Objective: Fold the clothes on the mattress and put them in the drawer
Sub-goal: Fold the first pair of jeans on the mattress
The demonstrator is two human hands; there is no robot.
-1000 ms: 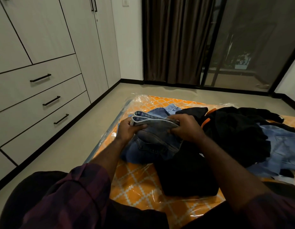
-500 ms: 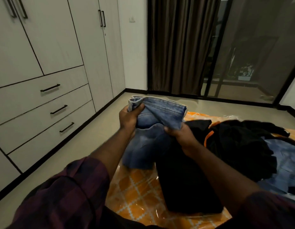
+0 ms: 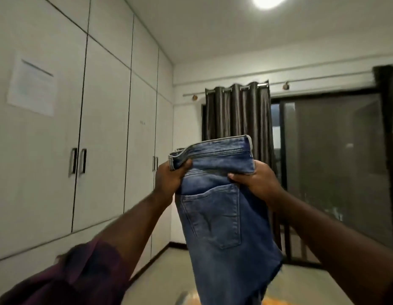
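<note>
A pair of blue jeans [image 3: 222,219] hangs in the air in front of me, back pocket facing me, legs dropping out of the bottom of the frame. My left hand [image 3: 171,177] grips the left end of the waistband. My right hand [image 3: 255,179] grips the right end. The waistband is bent over between the two hands. Only a thin orange strip of the mattress [image 3: 277,301] shows at the bottom edge. The drawers and the other clothes are out of view.
A tall white wardrobe [image 3: 103,133] with black-handled doors fills the left wall. A dark curtain [image 3: 237,115] and glass sliding door [image 3: 336,164] stand at the far wall. Bare floor [image 3: 160,280] lies between wardrobe and mattress.
Both hands have lifted the jeans from the mattress up to chest height, letting them hang. The view has tilted up, so the drawers and clothes pile have dropped out of sight.
</note>
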